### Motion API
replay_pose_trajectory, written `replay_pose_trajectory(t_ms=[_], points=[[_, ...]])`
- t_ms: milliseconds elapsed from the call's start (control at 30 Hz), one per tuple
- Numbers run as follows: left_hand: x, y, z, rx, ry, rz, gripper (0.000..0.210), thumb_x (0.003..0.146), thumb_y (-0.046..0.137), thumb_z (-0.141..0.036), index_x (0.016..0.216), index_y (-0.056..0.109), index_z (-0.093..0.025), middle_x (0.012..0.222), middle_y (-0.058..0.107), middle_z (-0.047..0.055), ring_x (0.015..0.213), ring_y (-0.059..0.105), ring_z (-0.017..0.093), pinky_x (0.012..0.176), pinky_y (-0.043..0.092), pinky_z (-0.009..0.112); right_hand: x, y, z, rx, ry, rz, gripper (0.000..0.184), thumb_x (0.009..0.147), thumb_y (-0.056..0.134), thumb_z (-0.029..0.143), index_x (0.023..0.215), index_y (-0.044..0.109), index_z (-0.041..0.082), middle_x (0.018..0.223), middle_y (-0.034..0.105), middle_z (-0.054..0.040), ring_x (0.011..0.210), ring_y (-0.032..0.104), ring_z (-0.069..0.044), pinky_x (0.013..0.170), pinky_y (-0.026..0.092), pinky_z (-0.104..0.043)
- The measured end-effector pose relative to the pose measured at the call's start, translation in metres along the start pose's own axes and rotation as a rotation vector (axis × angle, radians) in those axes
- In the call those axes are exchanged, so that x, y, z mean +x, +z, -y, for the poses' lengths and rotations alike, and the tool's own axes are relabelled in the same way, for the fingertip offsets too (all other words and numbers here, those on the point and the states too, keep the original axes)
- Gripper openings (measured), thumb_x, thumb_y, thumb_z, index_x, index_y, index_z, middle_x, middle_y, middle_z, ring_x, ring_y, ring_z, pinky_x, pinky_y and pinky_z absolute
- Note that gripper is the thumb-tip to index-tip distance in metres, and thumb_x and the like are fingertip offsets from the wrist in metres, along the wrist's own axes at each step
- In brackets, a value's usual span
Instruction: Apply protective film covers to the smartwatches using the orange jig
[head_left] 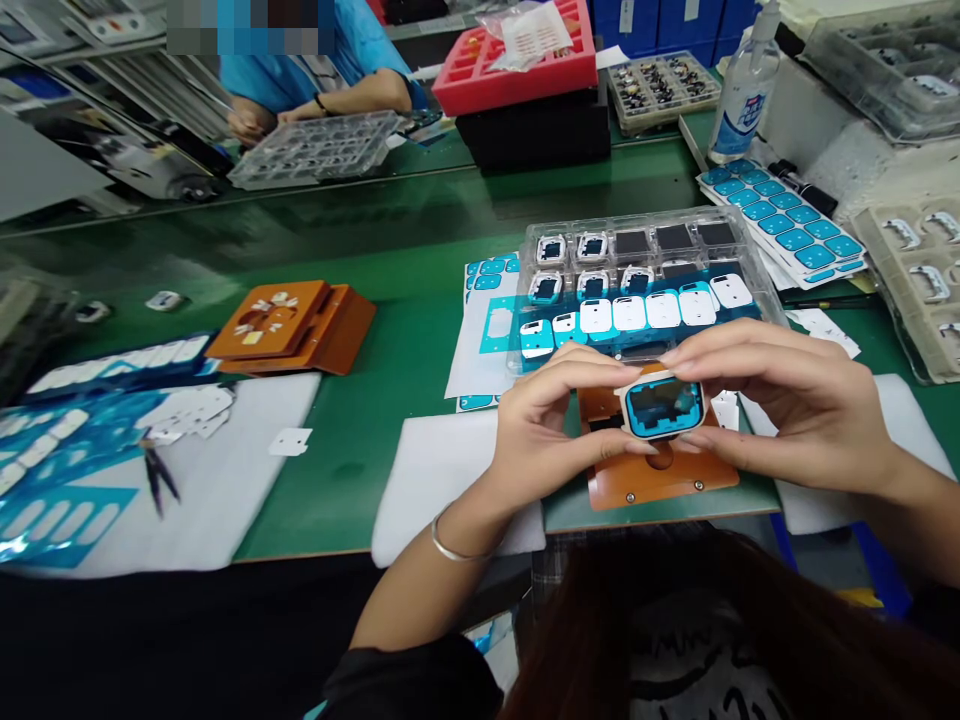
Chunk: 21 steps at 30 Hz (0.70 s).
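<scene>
Between both hands I hold a small watch case frame [664, 408], silvery at the rim with a blue lining around its dark middle. My left hand [551, 420] pinches its left end between thumb and fingers. On the right end, my right hand [787, 410] grips it the same way. Below it lies an orange fixture plate [622, 487] with screws, partly covered by my hands. Just beyond my fingers stands a clear plastic tray [757, 265] with similar frames and dark squares in its pockets. A blue strip of white stickers [630, 313] rests across the tray.
White foam pads [431, 480] flank the plate. An orange block fixture [292, 325], tweezers [159, 475] and blue sticker sheets [67, 520] lie left. A co-worker [360, 60] sits opposite at another tray [315, 150]. A red bin [517, 85] and a pump bottle [746, 90] stand behind.
</scene>
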<state>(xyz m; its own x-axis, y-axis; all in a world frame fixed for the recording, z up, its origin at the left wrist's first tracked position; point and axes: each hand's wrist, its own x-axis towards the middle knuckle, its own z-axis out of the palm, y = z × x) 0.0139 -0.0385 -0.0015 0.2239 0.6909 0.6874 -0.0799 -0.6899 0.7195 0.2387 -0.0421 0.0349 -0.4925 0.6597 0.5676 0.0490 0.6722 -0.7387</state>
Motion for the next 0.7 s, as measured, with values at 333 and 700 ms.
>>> replay_pose_trajectory(t_ms=[333, 700], points=[[-0.0005, -0.0017, -0.0021, -0.003, -0.046, 0.003, 0.053, 0.057, 0.094, -0.035, 0.107, 0.076, -0.028, 0.088, 0.077, 0.004, 0.081, 0.066, 0.017, 0.073, 0.053, 0.032, 0.0045, 0.0004, 0.0038, -0.014, -0.007, -0.021, 0.037, 0.078, 0.083, 0.023, 0.113, 0.075, 0.026, 0.106, 0.074, -0.0086, 0.089, 0.070, -0.021, 0.064, 0.061, -0.030], [-0.0014, -0.0019, -0.0048, -0.025, -0.084, -0.008, 0.050, 0.056, 0.092, -0.043, 0.101, 0.078, -0.027, 0.083, 0.076, 0.005, 0.075, 0.064, 0.016, 0.066, 0.053, 0.032, 0.0001, 0.0031, 0.0058, 0.042, 0.133, -0.030, 0.034, 0.078, 0.084, 0.031, 0.110, 0.075, 0.027, 0.093, 0.074, -0.0051, 0.076, 0.067, -0.019, 0.061, 0.057, -0.031]])
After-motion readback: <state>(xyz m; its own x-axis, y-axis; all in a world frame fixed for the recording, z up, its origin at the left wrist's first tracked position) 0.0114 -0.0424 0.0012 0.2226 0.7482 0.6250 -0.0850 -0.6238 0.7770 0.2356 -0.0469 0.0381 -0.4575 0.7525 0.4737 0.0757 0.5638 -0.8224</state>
